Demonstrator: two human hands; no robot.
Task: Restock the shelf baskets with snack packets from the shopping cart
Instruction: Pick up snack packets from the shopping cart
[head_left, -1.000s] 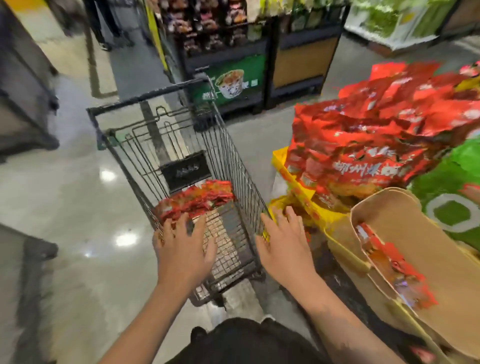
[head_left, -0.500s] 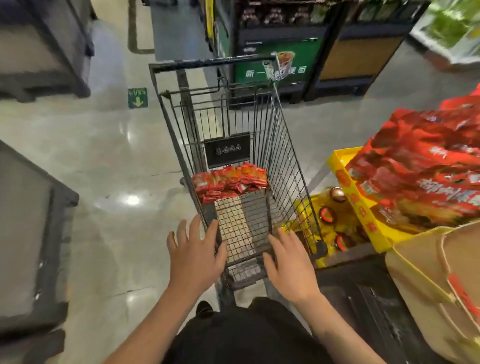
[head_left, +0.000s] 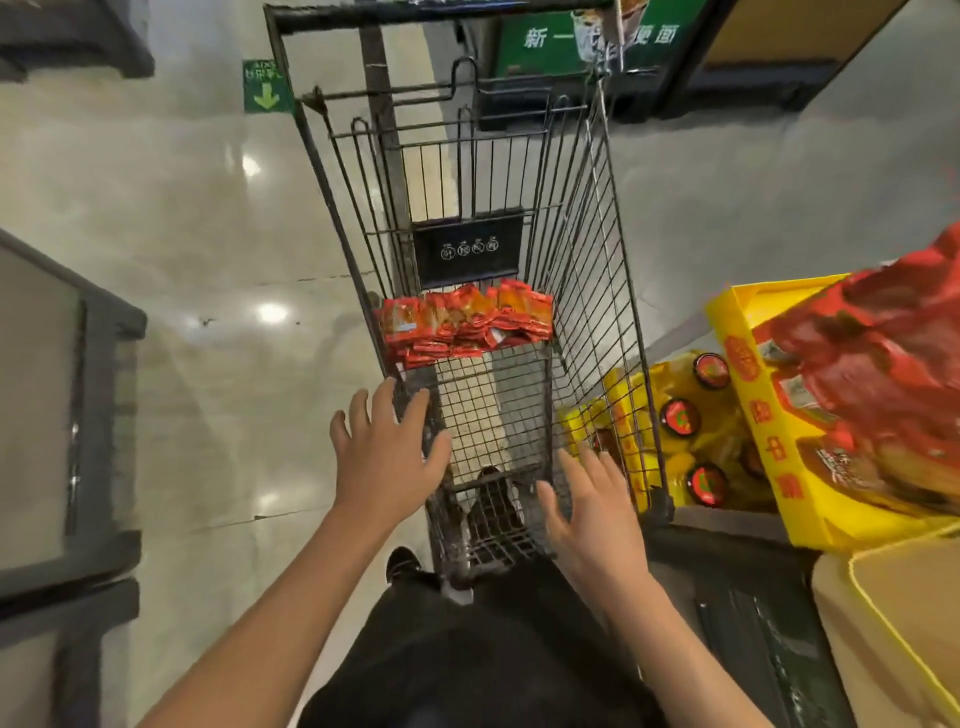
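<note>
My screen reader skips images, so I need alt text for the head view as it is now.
Two open, empty hands, left hand and right hand, reach toward the near end of a wire shopping cart holding a pile of red snack packets. To the right, a yellow box holds larger red bags.

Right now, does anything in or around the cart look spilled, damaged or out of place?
Nothing stands out. The red snack packets lie in one pile at the far end of the black wire shopping cart, none on the floor. Both the left hand and right hand are open and empty near its close end.
</note>
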